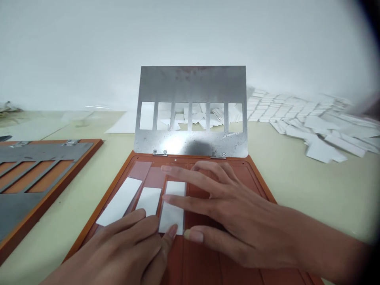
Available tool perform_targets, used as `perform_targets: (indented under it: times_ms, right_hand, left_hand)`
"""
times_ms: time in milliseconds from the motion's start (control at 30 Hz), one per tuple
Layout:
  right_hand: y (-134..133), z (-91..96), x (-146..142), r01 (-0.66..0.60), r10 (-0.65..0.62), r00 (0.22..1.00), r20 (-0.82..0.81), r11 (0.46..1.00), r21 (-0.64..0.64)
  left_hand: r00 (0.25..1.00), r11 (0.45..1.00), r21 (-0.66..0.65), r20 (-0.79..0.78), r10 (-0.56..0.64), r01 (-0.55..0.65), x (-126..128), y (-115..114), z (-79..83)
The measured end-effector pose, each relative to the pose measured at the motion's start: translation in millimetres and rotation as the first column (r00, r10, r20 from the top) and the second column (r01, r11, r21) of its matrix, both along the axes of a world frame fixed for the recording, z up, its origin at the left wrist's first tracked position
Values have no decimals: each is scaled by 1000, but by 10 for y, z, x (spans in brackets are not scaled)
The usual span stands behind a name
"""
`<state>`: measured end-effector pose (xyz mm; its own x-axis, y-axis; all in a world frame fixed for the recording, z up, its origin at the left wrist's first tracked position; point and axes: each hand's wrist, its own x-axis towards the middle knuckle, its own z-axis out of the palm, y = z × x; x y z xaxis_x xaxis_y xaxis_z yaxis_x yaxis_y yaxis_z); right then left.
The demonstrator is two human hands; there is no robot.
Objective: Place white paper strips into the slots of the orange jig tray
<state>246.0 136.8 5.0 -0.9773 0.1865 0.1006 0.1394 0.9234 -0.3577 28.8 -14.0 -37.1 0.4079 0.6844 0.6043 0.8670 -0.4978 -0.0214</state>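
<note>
Three white card strips lie on clear film strips (145, 168) in a reddish-brown board (202, 253): a tilted left strip (120, 202), a middle strip (150, 200) and a right strip (173, 213). My left hand (127, 245) is closed at the near end of the middle strip, its thumb touching the right strip's lower corner. What its curled fingers hold, if anything, is hidden. Over the right strip reaches my right hand (231, 206), open with fingers spread. One fingertip rests on that strip's left edge, and the thumb is beside its lower right corner.
Hinged to the board's far edge, a metal frame (192, 85) with several rectangular windows stands upright. Another board with a metal frame (59, 156) lies at left. White card pieces (326, 138) are heaped at right on the pale table (285, 174), before a white wall.
</note>
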Motion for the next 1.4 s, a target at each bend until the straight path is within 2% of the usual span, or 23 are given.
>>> perform_targets:
  times_ms: [133, 267, 367, 467, 533, 567, 667, 733, 833, 933, 1000, 1067, 1100, 1167, 1267, 1400]
  right_hand:
    - [-37, 24, -56, 5, -3, 1000, -17, 996, 90]
    - [-94, 167, -210, -12, 16, 1000, -24, 988, 156]
    - [-31, 266, -329, -23, 27, 999, -47, 996, 84]
    - [122, 334, -445, 94, -99, 994, -54, 992, -87]
    - [201, 386, -545, 192, -177, 979, 99, 967, -166]
    - [218, 419, -604, 230, -198, 961, 192, 959, -163]
    - [175, 542, -798, 308, -246, 873, 422, 948, -85]
    - [94, 632, -899, 332, -255, 825, 504, 941, -68]
    - [-64, 753, -942, 371, -266, 792, 550, 925, -86]
    - [-268, 872, -860, 432, -331, 808, 488, 895, -108]
    - [-428, 966, -781, 465, -386, 825, 412, 879, -109]
    - [-578, 1052, -714, 486, -425, 834, 351, 868, -102]
    - [-636, 1079, -687, 493, -438, 836, 329, 864, -103]
    - [-704, 1080, -643, 509, -456, 840, 296, 851, -133]
    - [-696, 933, -585, 524, -483, 851, 206, 813, -255]
    - [-588, 585, -504, 476, -519, 853, 58, 726, -497]
  left_hand:
    - [998, 988, -147, -53, 41, -48, 15, 7, 12]
    - [996, 931, -360, -90, 30, -60, 24, 41, 77]
    - [992, 886, -464, -124, -30, -31, 17, -18, 214]
    - [988, 840, -537, -153, -5, -79, 30, -162, 389]
    - [983, 804, -577, -176, 54, -147, 34, -221, 497]
    - [982, 791, -588, -168, 86, -170, 24, -219, 546]
    - [984, 781, -613, 30, 178, -122, -82, -84, 685]
    - [919, 785, -618, 281, 276, -47, -201, 62, 780]
    - [856, 823, -568, 419, 304, -14, -361, 231, 910]
    - [789, 865, -496, 560, 252, 76, -399, 258, 989]
    - [748, 860, -476, 636, 192, 183, -354, 213, 1000]
    - [725, 817, -501, 671, 157, 287, -285, 165, 973]
    - [717, 790, -522, 679, 155, 323, -253, 152, 944]
    - [699, 769, -535, 696, 165, 351, -213, 162, 858]
    - [655, 776, -520, 732, 189, 357, -223, 239, 704]
    - [575, 805, -471, 791, 206, 360, -283, 316, 584]
